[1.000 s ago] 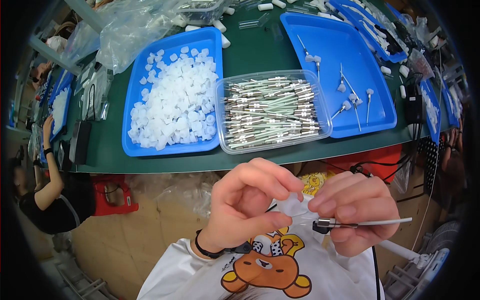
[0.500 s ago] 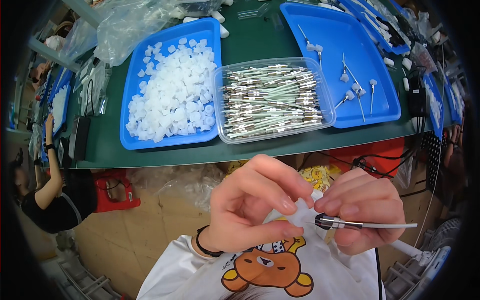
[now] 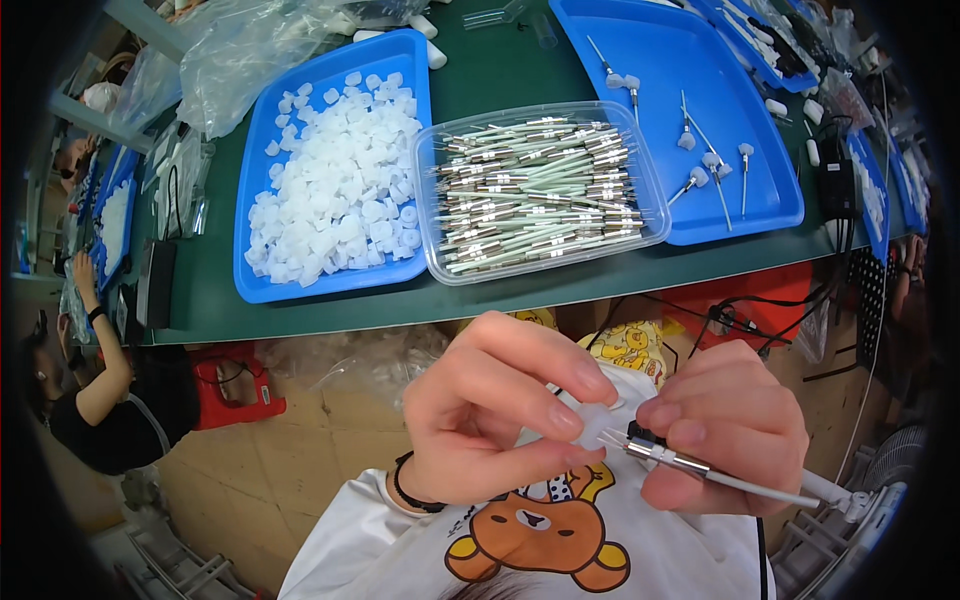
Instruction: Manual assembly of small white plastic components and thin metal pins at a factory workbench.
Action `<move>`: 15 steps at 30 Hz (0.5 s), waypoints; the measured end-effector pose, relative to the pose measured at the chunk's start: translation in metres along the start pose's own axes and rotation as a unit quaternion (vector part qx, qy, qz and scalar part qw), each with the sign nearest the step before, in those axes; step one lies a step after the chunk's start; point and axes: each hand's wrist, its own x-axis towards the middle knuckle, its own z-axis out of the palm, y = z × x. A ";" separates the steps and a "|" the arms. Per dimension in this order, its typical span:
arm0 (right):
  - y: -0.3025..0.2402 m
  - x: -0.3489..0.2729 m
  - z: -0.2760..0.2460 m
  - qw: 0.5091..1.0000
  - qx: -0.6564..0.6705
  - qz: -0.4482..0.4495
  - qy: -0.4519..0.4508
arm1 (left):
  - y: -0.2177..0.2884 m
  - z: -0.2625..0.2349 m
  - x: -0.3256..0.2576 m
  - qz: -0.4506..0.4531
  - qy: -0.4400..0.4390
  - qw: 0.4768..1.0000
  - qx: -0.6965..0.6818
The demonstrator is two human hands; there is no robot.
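My left hand [image 3: 500, 410] pinches a translucent white plastic cap [image 3: 598, 426] between thumb and fingers. In my right hand [image 3: 735, 430] is a thin pale rod with a shiny metal sleeve [image 3: 665, 457], gripped between thumb and curled fingers. Fine wire-like prongs at the sleeve's tip point at the cap and meet or nearly meet its edge; whether they enter it I cannot tell. A small black piece [image 3: 642, 433] shows beside the sleeve at my right fingertips. Both hands are in front of my chest, below the table edge.
On the green table [image 3: 490, 60] stand a blue tray [image 3: 262, 130] of loose white caps, a clear box [image 3: 545, 262] full of sleeved rods, and another blue tray [image 3: 690, 60] with several capped rods. A person [image 3: 110, 390] sits at left near a red stool [image 3: 262, 395].
The sleeved rod has tilted, its tail dropping at the right. Its prongs now show beside the cap. My right fingers have shifted along it, and the view has moved slightly.
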 end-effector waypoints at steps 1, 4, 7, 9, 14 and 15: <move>0.000 -0.001 -0.001 1.000 -0.014 -0.009 -0.008 | 0.000 0.000 0.000 0.002 -0.002 1.000 0.008; -0.002 -0.001 0.006 0.999 -0.034 -0.017 0.015 | 0.000 -0.001 0.000 0.008 0.000 1.000 0.027; 0.000 -0.002 0.010 0.998 -0.038 -0.017 0.039 | -0.001 0.000 0.002 0.003 0.003 1.000 0.019; 0.003 -0.003 0.013 0.998 -0.028 -0.022 0.048 | -0.001 0.000 0.003 -0.005 0.003 1.000 0.014; 0.006 -0.006 0.019 0.997 0.002 -0.019 0.072 | -0.002 0.000 0.002 -0.031 0.012 0.999 -0.021; 0.005 -0.006 0.019 0.997 -0.007 -0.014 0.069 | -0.002 0.000 0.001 -0.037 0.012 0.999 -0.026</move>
